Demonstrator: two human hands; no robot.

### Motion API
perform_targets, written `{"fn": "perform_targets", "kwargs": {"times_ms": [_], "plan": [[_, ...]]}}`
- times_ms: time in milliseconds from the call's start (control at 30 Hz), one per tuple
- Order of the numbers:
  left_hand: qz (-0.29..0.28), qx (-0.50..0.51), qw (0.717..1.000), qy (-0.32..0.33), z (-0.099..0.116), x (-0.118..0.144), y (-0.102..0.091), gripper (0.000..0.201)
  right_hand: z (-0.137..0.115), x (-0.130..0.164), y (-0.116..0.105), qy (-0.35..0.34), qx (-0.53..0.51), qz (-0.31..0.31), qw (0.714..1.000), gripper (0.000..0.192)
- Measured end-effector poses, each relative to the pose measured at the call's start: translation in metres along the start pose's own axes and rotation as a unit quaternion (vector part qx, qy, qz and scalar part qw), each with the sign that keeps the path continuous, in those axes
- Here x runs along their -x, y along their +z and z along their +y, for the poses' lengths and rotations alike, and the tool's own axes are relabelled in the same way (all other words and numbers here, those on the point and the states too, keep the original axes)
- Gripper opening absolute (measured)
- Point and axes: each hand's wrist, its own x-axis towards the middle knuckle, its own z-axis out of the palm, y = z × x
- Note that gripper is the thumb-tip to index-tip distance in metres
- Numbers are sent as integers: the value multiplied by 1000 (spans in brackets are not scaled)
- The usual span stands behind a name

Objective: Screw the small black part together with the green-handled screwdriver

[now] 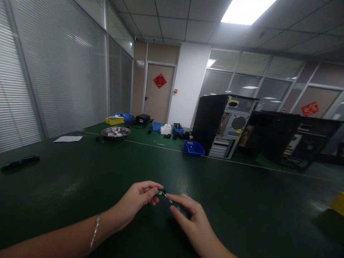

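Left hand [138, 200] and right hand [189, 218] both pinching small green, apparently circuit-board part [160, 192] above near dark green table [80, 179].

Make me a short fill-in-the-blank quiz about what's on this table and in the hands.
1. The left hand pinches a small ____ part.
2. The wrist of that hand wears a ____.
3. The metal bowl sits on a ____ table.
4. Beside the computer case lies a ____ bin.

Missing: green; bracelet; green; blue
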Motion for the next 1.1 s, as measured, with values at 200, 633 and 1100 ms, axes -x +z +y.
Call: {"fn": "perform_targets", "kwargs": {"times_ms": [200, 633, 1100], "plan": [[11, 15, 1000, 9, -1, 0, -1, 30, 7, -1, 4, -11, -17, 11, 1000, 32], [-6, 23, 1000, 3, 0, 2, -1, 28, 10, -2, 5, -27, -14, 13, 999, 32], [-39, 72, 996, -33, 1, 1, -4, 24, 6, -3, 1, -9, -46, -2, 999, 32]]}}
